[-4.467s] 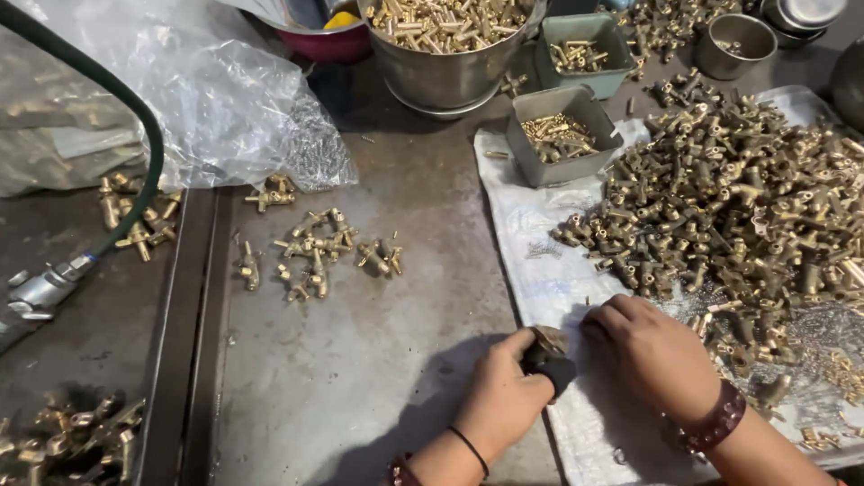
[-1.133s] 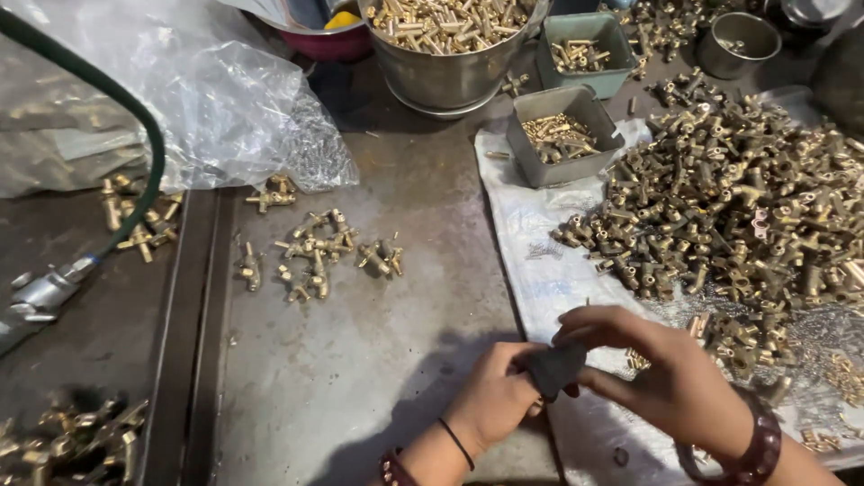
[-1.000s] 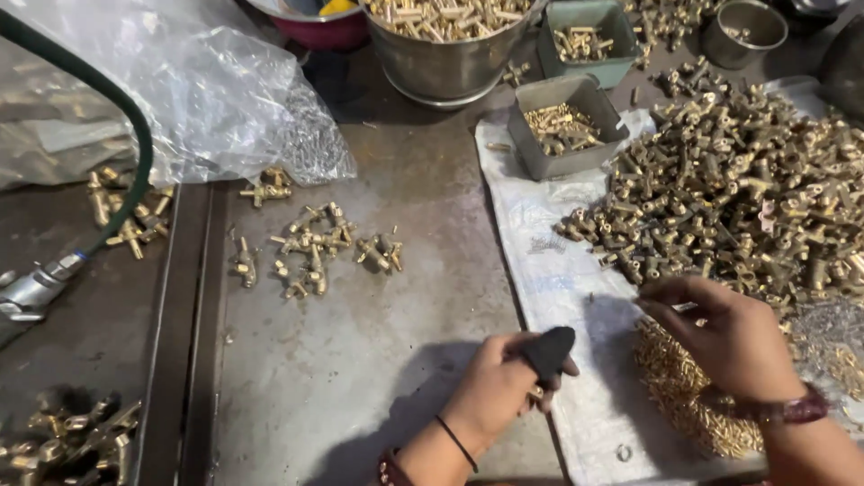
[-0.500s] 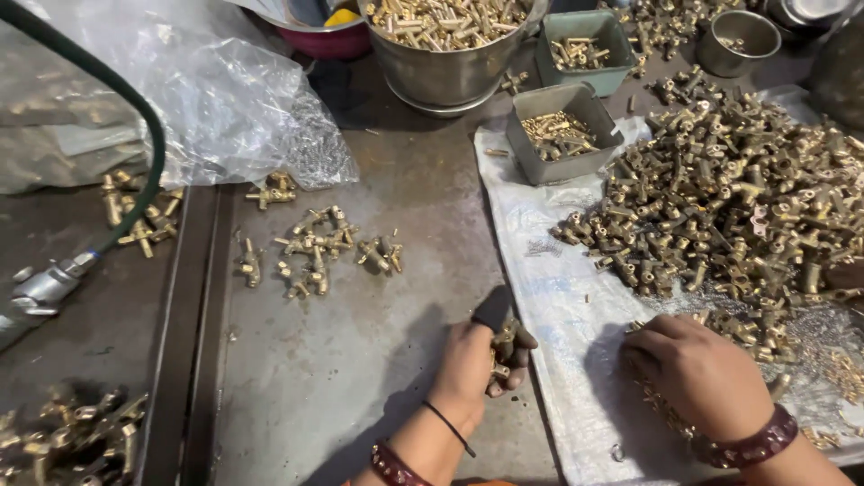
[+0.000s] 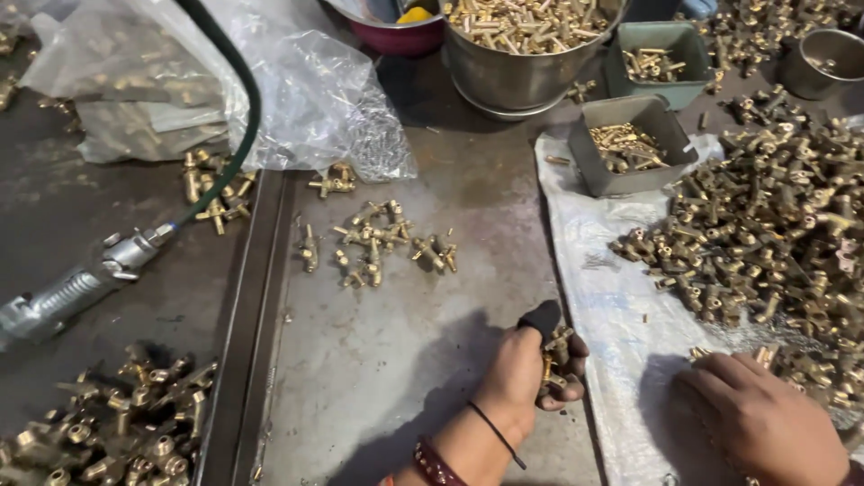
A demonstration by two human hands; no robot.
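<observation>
While the left hand (image 5: 526,378) at lower centre grips a brass fitting (image 5: 553,360) with a black-tipped tool (image 5: 543,318), the right hand (image 5: 760,423) rests curled, palm down, on the white sheet (image 5: 612,315) below the fittings heap (image 5: 774,216) at right.

Shiny brass fittings (image 5: 774,225); dull scuffed steel table (image 5: 405,360); crinkled clear plastic bag (image 5: 297,90); woven white sack (image 5: 621,342).

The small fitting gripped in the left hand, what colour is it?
Brass-gold, with a black cap on the thumb beside the small metal fitting; head view.
</observation>
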